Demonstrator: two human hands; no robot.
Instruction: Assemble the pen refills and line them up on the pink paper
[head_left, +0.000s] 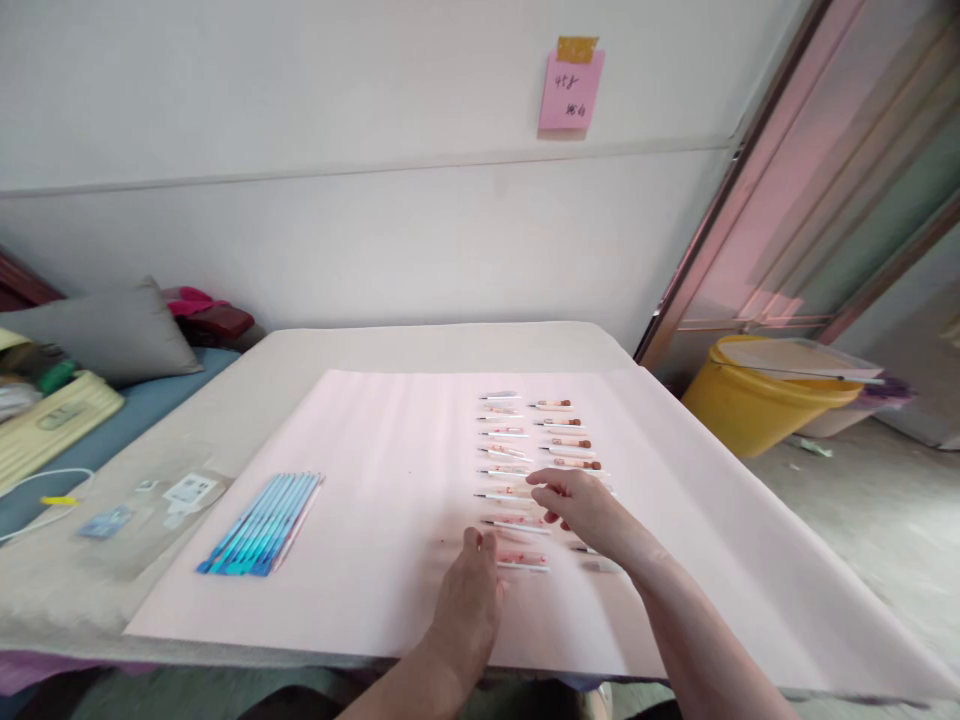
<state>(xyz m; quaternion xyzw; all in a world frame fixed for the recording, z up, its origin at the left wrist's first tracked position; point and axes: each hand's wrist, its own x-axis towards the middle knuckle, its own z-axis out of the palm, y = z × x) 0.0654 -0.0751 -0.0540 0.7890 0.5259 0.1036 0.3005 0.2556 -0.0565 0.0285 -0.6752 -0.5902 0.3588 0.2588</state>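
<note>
Two columns of pen parts lie on the pink sheet. In the left column, thin white refills [501, 497] with dark tips lie beside clear pieces with pink-red print [523, 557]. Pieces with brown ends [576, 464] lie in the right column. My left hand [471, 590] rests at the near end of the left column, its fingertips pressed together; what they hold, if anything, is hidden. Above the columns hovers my right hand [577, 500], its index finger stretched left and the other fingers loosely bent. Nothing shows in it, and it covers part of the right column.
Several blue pens [259, 525] lie side by side at the left of the pink sheet [375, 610]. Beyond them is a clear plastic bag [150, 530]. A yellow bin [739, 400] stands right of the table. A wall with a pink note [571, 92] is behind.
</note>
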